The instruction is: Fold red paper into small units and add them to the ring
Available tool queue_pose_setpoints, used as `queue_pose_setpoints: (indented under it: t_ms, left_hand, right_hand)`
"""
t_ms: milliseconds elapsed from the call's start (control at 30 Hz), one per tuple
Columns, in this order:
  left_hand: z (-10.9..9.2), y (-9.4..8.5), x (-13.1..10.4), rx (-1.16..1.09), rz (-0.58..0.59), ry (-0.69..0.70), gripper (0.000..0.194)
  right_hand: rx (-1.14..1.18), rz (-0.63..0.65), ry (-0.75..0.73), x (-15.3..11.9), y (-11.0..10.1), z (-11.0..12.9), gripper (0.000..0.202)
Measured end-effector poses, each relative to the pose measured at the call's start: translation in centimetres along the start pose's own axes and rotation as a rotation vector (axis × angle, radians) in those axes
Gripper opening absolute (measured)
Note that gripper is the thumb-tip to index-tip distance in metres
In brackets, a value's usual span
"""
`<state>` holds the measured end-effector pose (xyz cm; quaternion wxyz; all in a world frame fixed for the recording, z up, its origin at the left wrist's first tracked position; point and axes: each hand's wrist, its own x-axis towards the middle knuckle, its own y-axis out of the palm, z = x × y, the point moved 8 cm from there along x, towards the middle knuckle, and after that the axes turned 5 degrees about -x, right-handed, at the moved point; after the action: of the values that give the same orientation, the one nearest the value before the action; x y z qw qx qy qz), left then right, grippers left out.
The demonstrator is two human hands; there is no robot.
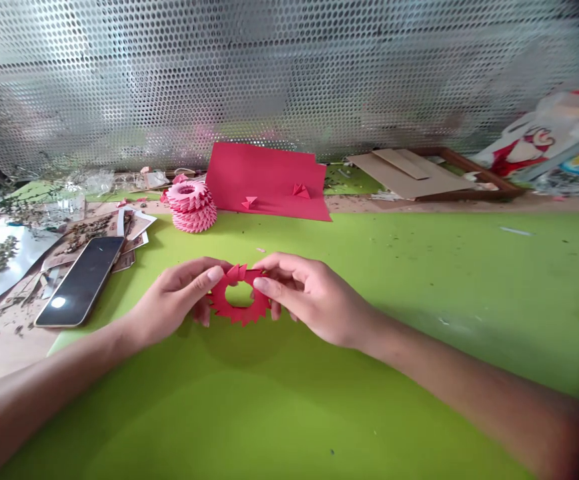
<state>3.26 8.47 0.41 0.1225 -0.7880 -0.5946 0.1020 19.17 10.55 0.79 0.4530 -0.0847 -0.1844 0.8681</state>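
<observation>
Head view: a red ring (243, 315) is held over the green table (319, 400), its open centre facing the person. The left hand (169, 300) pinches the upper left of its rim, thumb in front and fingers behind; the right hand (327, 300) pinches the upper right in the same way. The step in hand looks like steadying or adjusting the toothed edge. A next move would seem to call for light, even pressure, lest the folds part. Beyond stand a pink stack (194, 213) and a red sheet (264, 175).
</observation>
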Motion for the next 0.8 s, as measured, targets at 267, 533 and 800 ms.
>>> queue_pose_setpoints:
  t_ms: [267,533,800]
  left_hand:
    - [0.36,0.79,-0.16,0.136,0.06,-0.029,0.051]
    - [-0.28,0.88,-0.17,0.077,0.045,-0.002,0.048]
    - [0.19,0.48,-0.27,-0.025,-0.063,-0.006,0.038]
  right_hand:
    - [-0.12,-0.025,-0.055,-0.09,0.27,0.19,0.027]
    - [-0.143,0.001,-0.03,-0.2,0.65,0.23,0.026]
    - [-0.135,-0.031,-0.047,-0.03,0.49,0.53,0.028]
